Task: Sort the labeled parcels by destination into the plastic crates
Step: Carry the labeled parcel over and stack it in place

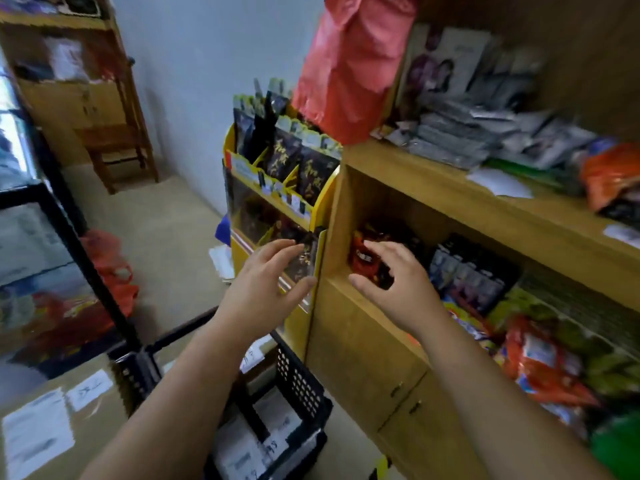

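Box (90,431): one, large, cardboard, lower left of frame, with two white labels (36,434) on its top face. Above it, at the left edge: one black-framed glass cabinet (52,220). Upper left: one wooden chair (117,147). On the floor beside the cabinet: red bags (110,261), number unclear.

Bottom centre: one black perforated crate (301,382) on the floor, holding at least two flat white-labelled parcels (239,448); blur prevents a firm count. A further black perforated wall (135,372) stands just left of it; whether it belongs to a second crate cannot be told.

Left hand (266,282): centre frame, forearm raised, fingers straight and spread, thumb out, holding nothing. It is in front of the lower tier of one yellow rack (325,202); contact cannot be told.

Top centre: one red bag (349,64), hanging.

Right hand (398,275): right of centre, forearm raised, fingers spread and slightly bent, holding nothing. It is before the middle bay of one wooden shelf unit (450,188), fingertips near a red packet (363,261).
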